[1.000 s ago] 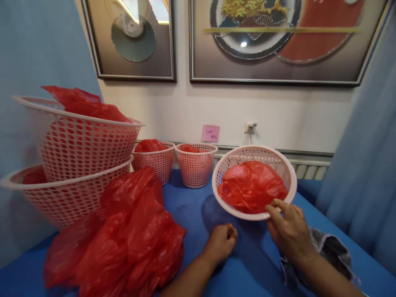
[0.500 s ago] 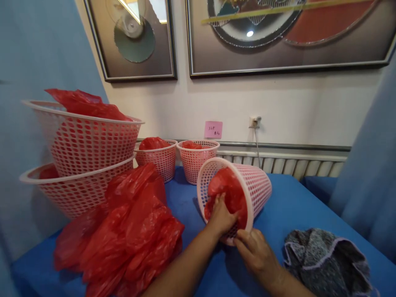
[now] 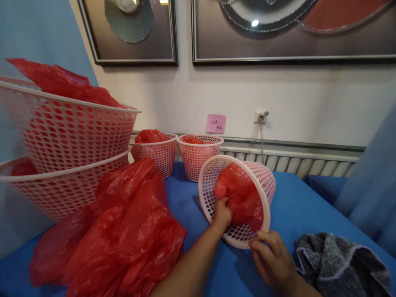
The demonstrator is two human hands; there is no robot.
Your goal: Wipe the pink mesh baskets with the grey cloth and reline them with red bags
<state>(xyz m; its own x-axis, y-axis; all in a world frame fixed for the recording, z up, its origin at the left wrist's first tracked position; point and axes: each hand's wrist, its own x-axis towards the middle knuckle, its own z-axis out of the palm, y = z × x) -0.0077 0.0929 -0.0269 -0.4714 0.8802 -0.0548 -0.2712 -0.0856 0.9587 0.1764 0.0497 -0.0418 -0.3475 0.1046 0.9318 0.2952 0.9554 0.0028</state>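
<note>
A pink perforated plastic basket [image 3: 206, 198] lies tipped on its side, its mouth facing me. Inside it is a crumpled red plastic bag [image 3: 239, 194]. My left hand [image 3: 222, 214] reaches into the mouth, fingers curled against the bag's left side; the fingertips are partly hidden. At the lower right of the rim, my right hand [image 3: 274, 255] grips the edge between thumb and fingers, close to the bag's lower corner. A large heap of red plastic bags [image 3: 123, 231] spreads to the left of my forearm.
Two stacked pink baskets [image 3: 77, 136] holding red bags stand at the left. Two smaller-looking baskets [image 3: 198, 159] with red bags are near the wall. A grey cloth [image 3: 337, 260] lies right on the blue table [image 3: 291, 194]. A radiator [image 3: 328, 167] runs behind.
The basket's mouth has turned more toward me. My left hand has drawn back slightly, its fingers now more curled, and the bag reaches further toward the lower right rim. The view has shifted.
</note>
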